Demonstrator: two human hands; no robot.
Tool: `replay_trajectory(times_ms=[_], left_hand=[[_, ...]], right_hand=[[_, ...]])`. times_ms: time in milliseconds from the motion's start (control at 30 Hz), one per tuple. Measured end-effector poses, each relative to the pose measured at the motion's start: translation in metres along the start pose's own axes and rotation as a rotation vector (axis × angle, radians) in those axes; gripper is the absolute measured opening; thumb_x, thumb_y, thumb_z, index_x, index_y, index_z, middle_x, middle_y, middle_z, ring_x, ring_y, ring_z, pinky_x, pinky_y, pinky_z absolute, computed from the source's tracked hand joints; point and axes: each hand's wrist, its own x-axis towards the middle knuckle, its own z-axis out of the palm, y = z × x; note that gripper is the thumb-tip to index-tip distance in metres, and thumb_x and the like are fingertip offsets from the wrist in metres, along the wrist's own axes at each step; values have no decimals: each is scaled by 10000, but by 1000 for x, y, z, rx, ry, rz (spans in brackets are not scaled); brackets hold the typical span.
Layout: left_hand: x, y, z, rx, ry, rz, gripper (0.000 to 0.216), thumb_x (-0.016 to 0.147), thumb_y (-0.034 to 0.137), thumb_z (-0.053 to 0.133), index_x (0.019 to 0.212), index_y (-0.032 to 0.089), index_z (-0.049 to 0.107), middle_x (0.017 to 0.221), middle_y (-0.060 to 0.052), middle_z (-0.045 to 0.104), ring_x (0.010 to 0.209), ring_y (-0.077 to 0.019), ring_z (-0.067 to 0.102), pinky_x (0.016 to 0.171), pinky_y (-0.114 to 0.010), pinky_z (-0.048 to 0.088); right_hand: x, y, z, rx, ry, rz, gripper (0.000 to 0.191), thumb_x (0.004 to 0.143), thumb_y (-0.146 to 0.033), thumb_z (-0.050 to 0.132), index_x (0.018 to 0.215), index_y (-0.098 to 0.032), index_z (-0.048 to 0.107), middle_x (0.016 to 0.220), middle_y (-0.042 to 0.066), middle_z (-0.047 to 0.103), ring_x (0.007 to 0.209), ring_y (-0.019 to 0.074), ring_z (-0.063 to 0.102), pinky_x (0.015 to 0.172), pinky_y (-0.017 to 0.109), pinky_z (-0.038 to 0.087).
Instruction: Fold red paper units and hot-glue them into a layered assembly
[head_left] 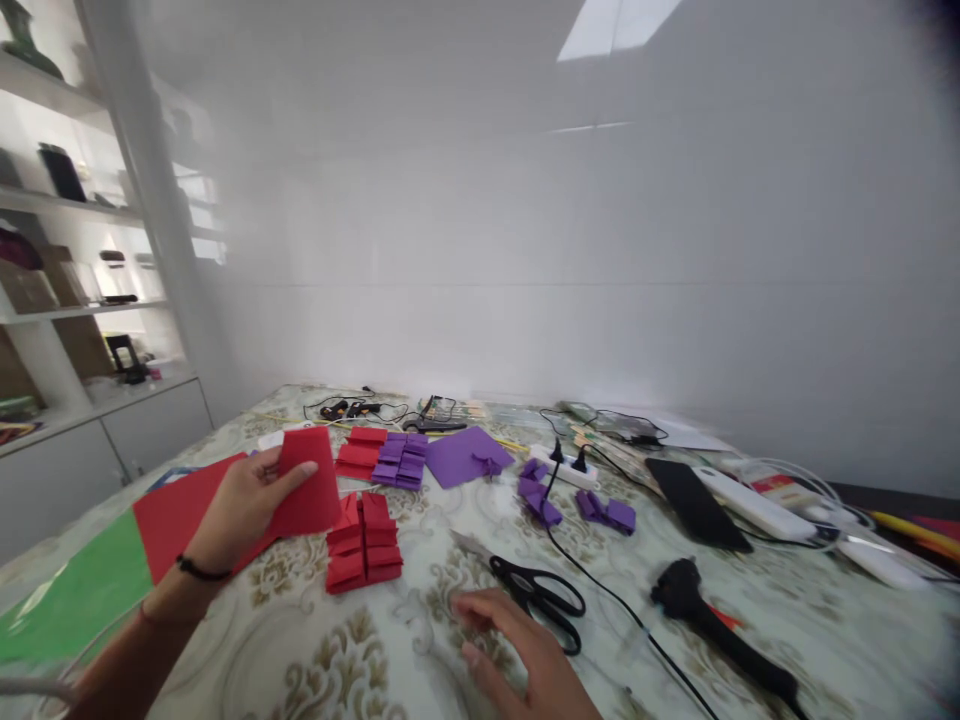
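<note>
My left hand pinches a red paper rectangle between thumb and fingers, holding it up above a larger red sheet. Just right of it lie folded red paper strips in a pleated block. My right hand hovers low at the front, fingers apart, with nothing in it. Closest to that hand are black-handled scissors, blades pointing to the back left. Behind, a pleated purple paper block rests against more folded red paper, beside a purple sheet.
A black glue gun lies at the right, its cord reaching a white power strip. Folded purple pieces, a black phone and a green sheet are on the patterned tablecloth. White shelves stand left.
</note>
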Motion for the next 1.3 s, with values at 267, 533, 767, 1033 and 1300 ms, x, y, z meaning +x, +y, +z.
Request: replay_trajectory(times_ms=[267, 533, 767, 1033, 1300], left_hand=[[-91, 23, 106, -73, -517, 122, 340, 916, 513, 680, 853, 179, 704, 774, -61, 753, 679, -212, 671, 574, -268, 518], [-95, 0, 132, -14, -531, 304, 190, 959, 365, 664, 887, 207, 743, 1127, -110, 773, 1078, -305, 702, 986, -427, 560], [-92, -13, 132, 120, -424, 366, 206, 963, 368, 657, 842, 208, 702, 1419, -169, 619, 1378, -378, 531, 1163, -590, 445], [-90, -12, 129, -51, -506, 197, 382, 958, 484, 646, 719, 187, 621, 752, -35, 667, 731, -196, 610, 681, -281, 512], [-99, -9, 127, -30, -476, 179, 410, 924, 468, 660, 651, 193, 525, 618, 22, 527, 606, -144, 467, 566, -246, 376]], right_hand=[[4, -5, 9, 778, -128, 73, 1045, 711, -704, 848, 1551, -292, 382, 1566, 214, 491, 1334, 346, 607, 1070, 509, 492], [5, -18, 14, 795, 38, 135, 741, 736, -563, 891, 1320, -227, 583, 1347, 158, 686, 1259, 329, 658, 1092, 512, 494], [4, -19, 10, 657, 71, 210, 564, 795, -577, 840, 1157, -168, 700, 1112, 126, 783, 1117, 333, 720, 1002, 497, 552], [4, -21, -2, 587, 125, 247, 525, 830, -583, 801, 1137, -162, 737, 1065, 105, 794, 967, 289, 740, 872, 416, 589], [0, -34, -8, 525, 157, 281, 517, 841, -591, 785, 1137, -169, 750, 1118, 112, 786, 971, 290, 726, 849, 389, 588]])
